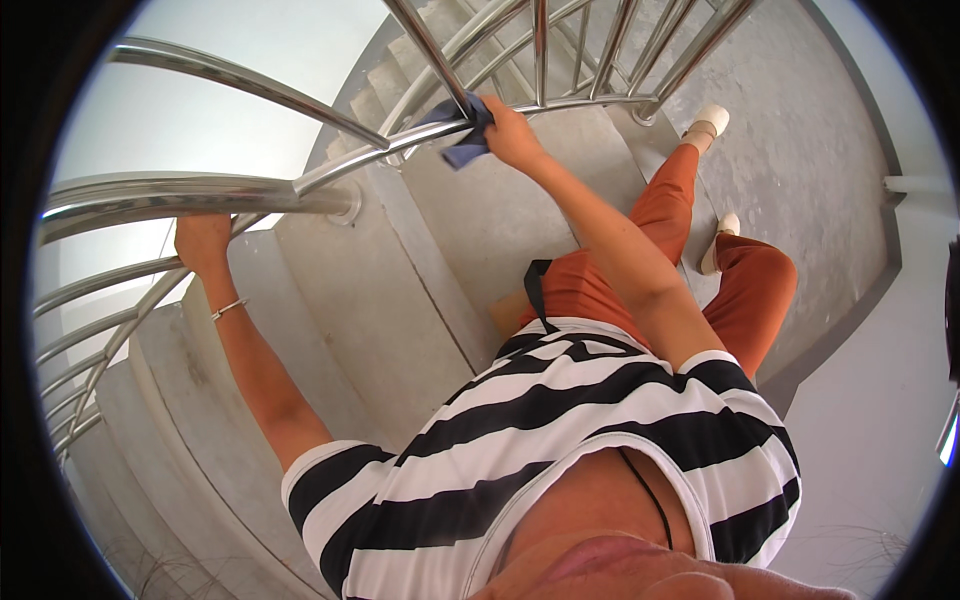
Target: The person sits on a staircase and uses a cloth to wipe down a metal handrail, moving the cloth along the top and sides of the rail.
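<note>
A blue-grey cloth (466, 154) is wrapped around the lower rail (420, 137) of a stainless steel stair railing, right where a thin baluster (431, 52) meets it. My right hand (514, 135) grips this cloth against the rail and baluster, its fingertips partly hidden. Over to the left, my left hand (202, 244) is at a thick steel post (180, 196), wrist bent, with its fingers hidden behind the post. A round flange (346, 202) fixes the post's foot to the stair.
I sit on concrete steps (345, 322), which descend at upper left and rise at lower left. More balusters (540, 52) stand beyond my right hand. My feet are on a grey concrete landing (795, 172), bordered by a white wall (855, 360).
</note>
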The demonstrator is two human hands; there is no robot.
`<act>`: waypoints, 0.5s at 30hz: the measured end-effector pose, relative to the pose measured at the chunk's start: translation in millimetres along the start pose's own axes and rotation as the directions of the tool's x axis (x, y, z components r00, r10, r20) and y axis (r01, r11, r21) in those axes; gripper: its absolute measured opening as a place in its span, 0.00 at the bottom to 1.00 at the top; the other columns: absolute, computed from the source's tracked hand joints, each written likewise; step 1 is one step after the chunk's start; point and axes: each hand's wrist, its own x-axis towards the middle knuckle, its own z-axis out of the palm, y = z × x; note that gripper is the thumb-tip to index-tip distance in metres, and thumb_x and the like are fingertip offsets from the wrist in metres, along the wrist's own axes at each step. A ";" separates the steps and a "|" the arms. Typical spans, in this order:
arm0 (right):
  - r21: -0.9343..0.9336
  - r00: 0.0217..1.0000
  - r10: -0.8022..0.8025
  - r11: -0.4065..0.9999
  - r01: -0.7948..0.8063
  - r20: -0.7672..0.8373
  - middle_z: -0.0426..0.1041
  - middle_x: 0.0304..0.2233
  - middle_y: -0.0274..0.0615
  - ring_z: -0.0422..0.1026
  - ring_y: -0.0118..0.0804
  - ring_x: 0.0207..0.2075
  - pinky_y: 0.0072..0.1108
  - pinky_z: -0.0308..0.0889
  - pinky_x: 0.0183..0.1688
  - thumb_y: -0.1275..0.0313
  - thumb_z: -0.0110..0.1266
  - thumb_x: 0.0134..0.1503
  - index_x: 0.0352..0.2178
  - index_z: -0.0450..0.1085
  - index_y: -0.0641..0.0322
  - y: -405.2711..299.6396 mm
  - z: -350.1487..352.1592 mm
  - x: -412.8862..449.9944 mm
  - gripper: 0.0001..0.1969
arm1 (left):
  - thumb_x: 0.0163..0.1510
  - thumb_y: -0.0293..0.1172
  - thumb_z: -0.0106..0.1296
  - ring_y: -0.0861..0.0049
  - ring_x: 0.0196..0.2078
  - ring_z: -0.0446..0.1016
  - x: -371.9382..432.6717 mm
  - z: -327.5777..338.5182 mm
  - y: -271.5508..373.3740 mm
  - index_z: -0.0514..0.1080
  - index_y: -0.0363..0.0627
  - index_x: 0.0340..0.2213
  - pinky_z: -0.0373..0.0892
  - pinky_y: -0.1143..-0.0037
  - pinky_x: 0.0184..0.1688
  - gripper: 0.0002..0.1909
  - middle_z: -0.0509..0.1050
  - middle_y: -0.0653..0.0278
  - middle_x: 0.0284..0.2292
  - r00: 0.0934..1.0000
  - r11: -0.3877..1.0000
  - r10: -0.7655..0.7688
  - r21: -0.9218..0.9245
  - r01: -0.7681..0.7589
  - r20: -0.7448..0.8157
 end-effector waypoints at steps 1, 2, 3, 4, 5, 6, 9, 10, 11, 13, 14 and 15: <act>-0.001 1.000 0.000 1.000 0.000 0.003 0.70 0.41 0.47 0.72 0.49 0.36 0.31 0.67 0.38 0.78 0.46 0.47 0.44 0.65 0.55 14.0 -0.2 -7.8 0.20 | 0.46 0.45 0.49 0.51 0.32 0.73 0.7 2.8 -2.2 0.74 0.42 0.30 0.70 0.63 0.34 0.18 0.74 0.50 0.31 1.000 1.000 0.006 -0.009 -0.005 0.017; -0.158 0.997 -0.061 0.986 0.052 -0.051 0.69 0.42 0.44 0.72 0.50 0.36 0.32 0.67 0.38 0.78 0.46 0.47 0.44 0.65 0.54 25.4 -4.0 -13.1 0.20 | 0.46 0.45 0.49 0.51 0.33 0.73 0.8 4.9 -3.2 0.74 0.42 0.31 0.70 0.63 0.34 0.18 0.74 0.49 0.31 0.999 1.000 0.009 -0.021 -0.009 0.031; -0.312 0.987 -0.129 0.946 0.094 -0.095 0.69 0.42 0.41 0.72 0.50 0.35 0.33 0.67 0.37 0.78 0.45 0.47 0.44 0.66 0.52 31.1 -9.0 -16.2 0.20 | 0.46 0.45 0.49 0.51 0.33 0.73 -0.7 4.0 -2.7 0.74 0.42 0.31 0.70 0.63 0.34 0.18 0.74 0.49 0.31 1.000 1.000 0.006 -0.022 -0.005 0.030; -0.313 0.987 -0.132 0.945 0.097 -0.094 0.69 0.42 0.41 0.72 0.50 0.35 0.33 0.67 0.37 0.78 0.45 0.47 0.44 0.66 0.52 36.0 -13.2 -17.1 0.20 | 0.47 0.45 0.48 0.52 0.31 0.74 -2.8 2.7 -1.3 0.75 0.42 0.29 0.70 0.63 0.33 0.18 0.75 0.49 0.29 0.999 0.999 0.027 -0.019 -0.027 -0.023; -0.419 0.987 -0.134 0.904 0.085 -0.088 0.69 0.41 0.41 0.72 0.51 0.34 0.33 0.68 0.36 0.78 0.44 0.49 0.45 0.65 0.53 40.6 -16.6 -17.1 0.19 | 0.47 0.44 0.47 0.53 0.30 0.74 -4.4 1.4 -0.4 0.75 0.42 0.26 0.70 0.63 0.32 0.18 0.75 0.50 0.27 0.996 0.999 0.048 -0.013 -0.049 -0.077; -0.521 0.987 -0.133 0.851 0.070 -0.084 0.69 0.40 0.42 0.72 0.51 0.32 0.34 0.68 0.35 0.77 0.43 0.50 0.45 0.64 0.53 42.5 -18.6 -17.1 0.19 | 0.47 0.44 0.47 0.53 0.30 0.74 -4.6 0.5 0.7 0.75 0.42 0.26 0.70 0.63 0.32 0.18 0.75 0.50 0.27 0.996 0.999 0.047 -0.014 -0.048 -0.078; -0.376 0.994 -0.040 0.927 -0.003 -0.106 0.69 0.39 0.47 0.71 0.53 0.33 0.33 0.68 0.37 0.77 0.46 0.49 0.43 0.66 0.58 39.8 -11.8 -17.2 0.17 | 0.47 0.44 0.47 0.53 0.30 0.74 -3.6 -2.1 3.3 0.75 0.42 0.27 0.70 0.63 0.33 0.17 0.75 0.50 0.28 0.997 0.999 0.011 -0.043 -0.014 -0.078; -0.378 0.993 -0.037 0.926 -0.007 -0.108 0.69 0.39 0.47 0.71 0.53 0.33 0.33 0.68 0.37 0.77 0.46 0.49 0.43 0.66 0.58 36.3 -8.5 -14.9 0.17 | 0.47 0.44 0.46 0.53 0.31 0.74 -3.7 -3.3 3.2 0.75 0.42 0.27 0.70 0.63 0.33 0.18 0.75 0.50 0.28 0.999 0.999 -0.002 -0.037 0.000 -0.044; -0.234 0.976 -0.145 0.967 0.104 -0.162 0.68 0.39 0.50 0.71 0.53 0.34 0.34 0.67 0.38 0.77 0.47 0.48 0.41 0.68 0.60 31.6 -3.4 -9.8 0.16 | 0.48 0.44 0.46 0.53 0.31 0.74 -3.3 -4.4 3.8 0.75 0.42 0.28 0.70 0.63 0.33 0.18 0.75 0.51 0.28 1.000 0.999 -0.014 -0.030 0.014 -0.011; -0.012 0.964 -0.190 0.981 0.191 -0.185 0.67 0.38 0.56 0.69 0.56 0.38 0.35 0.66 0.42 0.78 0.49 0.45 0.38 0.70 0.65 7.0 0.7 -1.6 0.15 | 0.48 0.44 0.46 0.53 0.32 0.74 -3.3 -4.7 3.5 0.75 0.42 0.29 0.70 0.63 0.34 0.18 0.75 0.50 0.30 1.000 1.000 -0.007 -0.028 0.007 0.010; 0.012 0.980 -0.098 0.995 0.102 -0.173 0.68 0.37 0.55 0.69 0.57 0.37 0.35 0.66 0.42 0.78 0.49 0.45 0.39 0.70 0.63 -10.3 1.3 0.0 0.16 | 0.48 0.44 0.47 0.52 0.33 0.73 -4.5 -4.2 2.3 0.74 0.42 0.30 0.70 0.63 0.35 0.17 0.75 0.50 0.31 1.000 1.000 -0.004 -0.024 0.005 0.030; 0.035 0.986 -0.006 0.999 0.012 -0.165 0.68 0.36 0.54 0.69 0.58 0.37 0.36 0.66 0.42 0.78 0.49 0.45 0.39 0.70 0.62 -21.1 -0.1 1.5 0.16 | 0.48 0.44 0.47 0.52 0.33 0.73 -3.9 -4.9 2.8 0.74 0.42 0.30 0.70 0.63 0.35 0.17 0.75 0.50 0.31 1.000 1.000 -0.001 -0.023 0.001 0.028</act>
